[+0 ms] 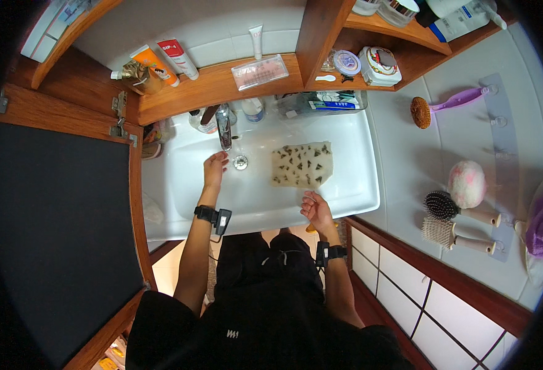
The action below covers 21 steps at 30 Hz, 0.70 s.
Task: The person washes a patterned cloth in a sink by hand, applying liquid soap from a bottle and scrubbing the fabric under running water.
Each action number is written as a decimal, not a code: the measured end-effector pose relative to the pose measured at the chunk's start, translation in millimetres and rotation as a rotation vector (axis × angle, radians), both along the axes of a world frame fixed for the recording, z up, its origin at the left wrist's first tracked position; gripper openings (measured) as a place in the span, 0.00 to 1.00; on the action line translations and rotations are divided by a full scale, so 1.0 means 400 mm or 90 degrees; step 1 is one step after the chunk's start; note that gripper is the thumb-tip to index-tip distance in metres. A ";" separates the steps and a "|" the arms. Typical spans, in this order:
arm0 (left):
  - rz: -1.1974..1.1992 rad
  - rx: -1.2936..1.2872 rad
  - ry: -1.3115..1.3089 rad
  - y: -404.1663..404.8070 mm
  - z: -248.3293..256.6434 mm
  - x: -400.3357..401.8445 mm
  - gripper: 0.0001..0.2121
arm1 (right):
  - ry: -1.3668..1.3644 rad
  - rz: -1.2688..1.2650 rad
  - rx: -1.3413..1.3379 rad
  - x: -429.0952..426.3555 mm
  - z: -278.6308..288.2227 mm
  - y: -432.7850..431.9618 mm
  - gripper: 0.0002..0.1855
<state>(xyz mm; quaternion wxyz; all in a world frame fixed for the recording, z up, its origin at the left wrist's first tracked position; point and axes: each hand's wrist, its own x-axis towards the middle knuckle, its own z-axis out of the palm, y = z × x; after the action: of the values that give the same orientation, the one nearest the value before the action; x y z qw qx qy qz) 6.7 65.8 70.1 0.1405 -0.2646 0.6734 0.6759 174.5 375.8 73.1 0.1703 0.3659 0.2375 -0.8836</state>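
Observation:
My left hand (216, 167), fingers loosely curled and holding nothing, is just below the spout of the metal faucet (224, 129), left of the round sink drain (240, 162). My right hand (314, 208) hovers palm up with bent, parted fingers near the sink's front edge and holds nothing. Just beyond it, a wet-looking beige cloth with dark triangular marks (302, 164) lies spread in the right part of the white washbasin (253, 203). Whether water runs from the faucet cannot be told.
A clear plastic bin with tubes (294, 111) and a white jar (253, 111) stand behind the faucet. Wooden shelves (211, 90) hold tubes and boxes above. An open cabinet door (135, 208) is at the left. Hairbrushes (440, 205) hang on the right wall.

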 end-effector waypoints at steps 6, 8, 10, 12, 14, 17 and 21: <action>-0.136 -0.477 0.508 0.051 0.292 -0.035 0.18 | 0.014 -0.003 0.059 -0.013 -0.029 0.012 0.08; -0.167 -0.620 0.505 0.048 0.299 -0.057 0.22 | -0.015 0.031 0.184 -0.031 -0.020 0.023 0.07; -0.201 -0.719 0.472 0.061 0.320 -0.061 0.28 | -0.060 0.065 0.328 -0.043 -0.013 0.055 0.07; -0.218 -0.812 0.442 0.059 0.334 -0.061 0.29 | -0.062 0.061 0.399 -0.044 -0.030 0.099 0.07; -0.227 -0.870 0.445 0.048 0.326 -0.066 0.30 | -0.059 0.064 0.486 -0.048 -0.046 0.144 0.07; -0.254 -0.885 0.393 0.040 0.302 -0.045 0.31 | -0.048 0.118 0.662 -0.055 -0.065 0.195 0.08; -0.204 -0.898 0.416 0.062 0.306 -0.016 0.32 | 0.003 0.234 0.910 -0.083 -0.129 0.221 0.13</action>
<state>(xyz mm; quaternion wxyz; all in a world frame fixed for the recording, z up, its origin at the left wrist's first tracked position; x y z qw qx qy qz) 0.2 90.5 192.6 -0.1692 0.0207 0.9798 0.1047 141.4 464.2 21.5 0.0348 0.3397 0.8132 -0.4713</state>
